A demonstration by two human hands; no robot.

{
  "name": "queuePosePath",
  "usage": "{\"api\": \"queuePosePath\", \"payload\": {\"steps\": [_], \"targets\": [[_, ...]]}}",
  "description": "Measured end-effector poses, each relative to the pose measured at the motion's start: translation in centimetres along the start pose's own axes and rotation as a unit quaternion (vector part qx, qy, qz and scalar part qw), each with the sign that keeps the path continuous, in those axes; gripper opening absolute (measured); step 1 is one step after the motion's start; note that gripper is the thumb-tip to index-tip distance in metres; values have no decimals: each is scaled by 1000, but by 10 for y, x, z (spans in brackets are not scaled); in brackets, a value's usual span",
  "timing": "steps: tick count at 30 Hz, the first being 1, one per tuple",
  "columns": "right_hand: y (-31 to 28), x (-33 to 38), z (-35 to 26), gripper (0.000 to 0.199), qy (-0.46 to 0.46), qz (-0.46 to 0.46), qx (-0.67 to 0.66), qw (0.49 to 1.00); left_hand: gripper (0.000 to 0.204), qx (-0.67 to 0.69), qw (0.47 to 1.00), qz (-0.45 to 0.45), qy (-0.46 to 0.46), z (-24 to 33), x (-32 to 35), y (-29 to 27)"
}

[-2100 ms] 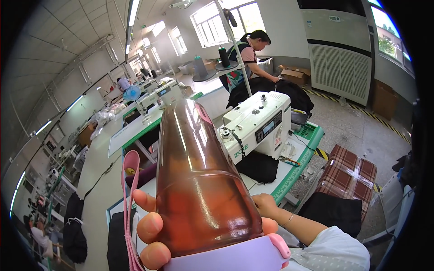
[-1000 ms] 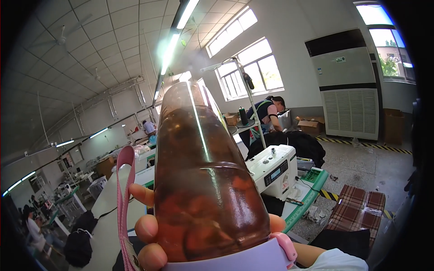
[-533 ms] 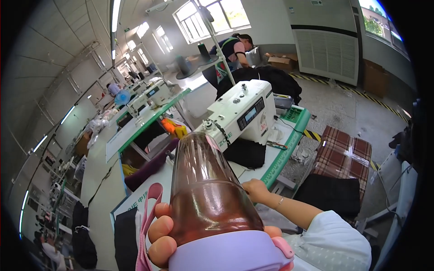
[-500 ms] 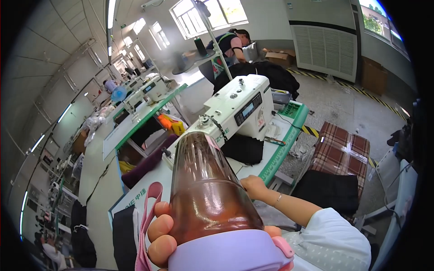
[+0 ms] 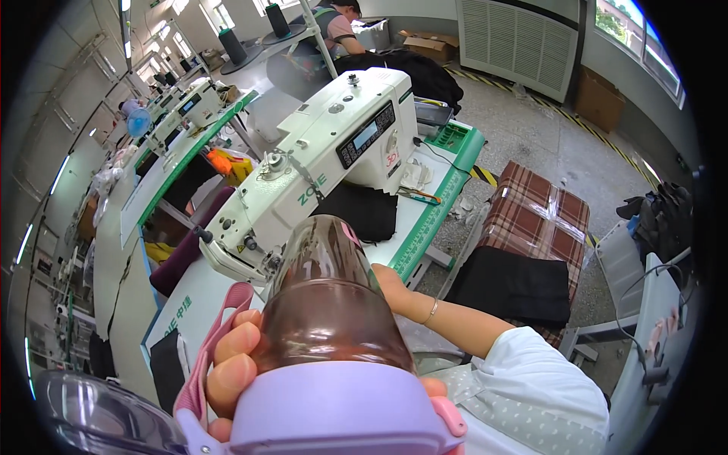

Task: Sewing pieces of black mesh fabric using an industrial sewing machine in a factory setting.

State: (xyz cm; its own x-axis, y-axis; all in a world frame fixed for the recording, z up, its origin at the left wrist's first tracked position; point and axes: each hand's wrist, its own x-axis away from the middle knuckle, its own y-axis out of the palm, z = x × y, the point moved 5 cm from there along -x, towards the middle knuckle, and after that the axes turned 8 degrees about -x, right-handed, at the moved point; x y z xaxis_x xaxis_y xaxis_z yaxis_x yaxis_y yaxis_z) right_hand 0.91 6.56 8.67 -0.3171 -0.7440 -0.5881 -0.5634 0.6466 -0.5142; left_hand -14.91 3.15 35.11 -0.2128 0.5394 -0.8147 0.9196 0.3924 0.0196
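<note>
My left hand is wrapped round a drink bottle tilted up close to me, its base pointing away. The see-through bottle holds brown liquid and has a lavender collar, a pink latch and a pink strap. Its clear purplish flip lid hangs open at the lower left. My right hand lies by the near edge of the sewing table, its fingers hidden behind the bottle. Beyond the bottle stands a white sewing machine, with black fabric under its arm.
Small scissors or snips lie by the machine. At right, folded black cloth rests on a plaid-wrapped bundle. Thread cones stand on a rack. A person bends over dark fabric at the back. More machines line the left.
The view has tipped downward, so the machine and table sit higher in it. The bottle's open lid has come into view at lower left. My left hand keeps its hold.
</note>
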Motion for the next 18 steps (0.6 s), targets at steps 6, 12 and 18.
{"api": "queuePosePath", "payload": {"steps": [6,12,18], "targets": [[10,3,11,13,-51,-17,16,998,90,19,999,-5,-26,-57,81,-110],[7,1,6,11,-57,-14,19,998,95,-19,999,-25,-41,-28,36,-47],[13,1,6,11,-56,-2,-21,998,100,-70,995,-50,-57,-25,12,-37]]}}
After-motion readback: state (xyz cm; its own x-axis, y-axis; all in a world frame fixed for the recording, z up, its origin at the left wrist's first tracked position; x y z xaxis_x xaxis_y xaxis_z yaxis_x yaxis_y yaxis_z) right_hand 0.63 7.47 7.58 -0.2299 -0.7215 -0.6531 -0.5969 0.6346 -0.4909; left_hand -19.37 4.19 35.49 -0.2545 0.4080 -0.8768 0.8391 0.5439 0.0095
